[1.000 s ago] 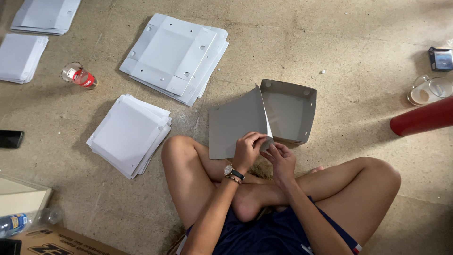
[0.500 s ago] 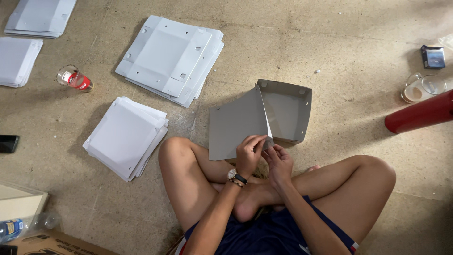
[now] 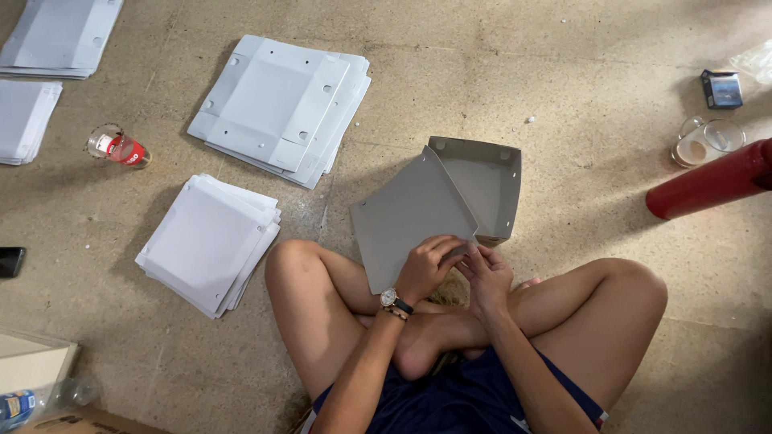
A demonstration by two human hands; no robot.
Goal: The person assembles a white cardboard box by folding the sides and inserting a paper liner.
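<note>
The person sits cross-legged on the floor (image 3: 515, 72). Both hands meet at the near corner of a grey tray (image 3: 450, 201), half folded, which lies on the floor just ahead of the knees. The left hand (image 3: 430, 265) is pinched shut on the near edge of the flat flap (image 3: 406, 217); the right hand (image 3: 485, 273) closes on the same corner from the other side, touching the left. From the hands the tray stretches away and slightly right, its raised walls at the far end. Flat white sheets (image 3: 211, 241) lie stacked to the left, well apart.
</note>
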